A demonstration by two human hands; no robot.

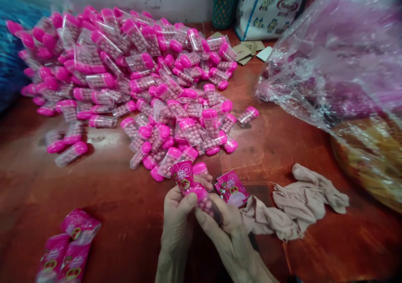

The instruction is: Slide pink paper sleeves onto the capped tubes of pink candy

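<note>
Both hands meet at the lower middle around one pink-capped container (pixel 204 202) filled with pale pink balls. A printed pink sleeve (pixel 184 175) sits at its capped end, tilted up to the left. My left hand (pixel 179 216) pinches the cap and sleeve, thumb on top. My right hand (pixel 224 228) wraps the clear lower part, its thumb along the side. Just behind my right hand lies a small stack of flat pink sleeves (pixel 232 187). Beyond my hands spreads a large pile of similar containers (pixel 141 81) with pink caps.
Sleeved containers (pixel 73 260) lie at the lower left. To the right are a crumpled beige cloth (pixel 307 195) and a large clear plastic bag (pixel 339 65) beside a yellowish round thing. Cardboard pieces (pixel 243 52) and a printed bag (pixel 270 10) are at the back. Blue plastic (pixel 12 61) borders the left.
</note>
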